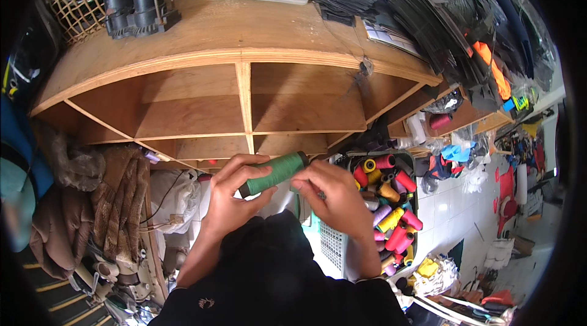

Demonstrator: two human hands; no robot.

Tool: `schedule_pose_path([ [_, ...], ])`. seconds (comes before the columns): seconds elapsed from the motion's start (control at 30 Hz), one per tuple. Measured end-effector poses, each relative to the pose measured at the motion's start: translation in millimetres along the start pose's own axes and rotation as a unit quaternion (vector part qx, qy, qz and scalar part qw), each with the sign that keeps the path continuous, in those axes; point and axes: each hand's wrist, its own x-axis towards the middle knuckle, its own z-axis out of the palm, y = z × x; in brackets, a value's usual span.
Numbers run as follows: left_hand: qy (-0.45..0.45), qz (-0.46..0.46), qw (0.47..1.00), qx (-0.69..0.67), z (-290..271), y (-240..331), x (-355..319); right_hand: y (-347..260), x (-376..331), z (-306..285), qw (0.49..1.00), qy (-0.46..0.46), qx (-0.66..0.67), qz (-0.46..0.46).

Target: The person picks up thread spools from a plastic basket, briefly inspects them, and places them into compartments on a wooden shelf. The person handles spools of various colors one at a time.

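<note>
left hand (pixel 229 194) and right hand (pixel 333 194) clamped on green thread spool (pixel 275 173), above basket of coloured spools (pixel 335 246), under wooden shelf (pixel 244 91).

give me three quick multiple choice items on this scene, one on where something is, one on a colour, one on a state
1. Where is the basket of thread spools?
A. right of the hands
B. on top of the wooden shelf
C. left of the hands

2. What colour is the spool held in the hands?
A. red
B. green
C. yellow

3. How is the green spool held?
A. lying loose on the shelf
B. by the right hand only
C. left hand grips it, right hand at its end

Answers:
1 A, it sits by the right forearm.
2 B, its thread is green.
3 C, left fingers wrap it, right fingers meet its end.
</note>
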Motion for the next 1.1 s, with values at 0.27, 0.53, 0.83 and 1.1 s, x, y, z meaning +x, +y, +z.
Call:
schedule_pose_path([
  [0.27,-0.138,-0.032,0.972,-0.185,-11.5,2.4,3.3,19.1,28.2,-34.9,0.979,-0.182,0.091,0.0],
  [0.53,-0.057,-0.076,0.923,-0.373,-9.5,-11.7,-4.2,48.9,-0.5,29.4,0.86,-0.06,0.48,0.161],
  [0.83,0.012,-0.055,0.99,-0.128,-12.3,-3.7,0.1,-4.2,-31.9,24.5,0.988,0.115,0.064,0.086],
  [1.1,-0.06,-0.012,0.995,-0.073,-4.2,2.7,7.6,4.4,-6.9,0.5,0.997,0.054,-0.033,-0.044],
])
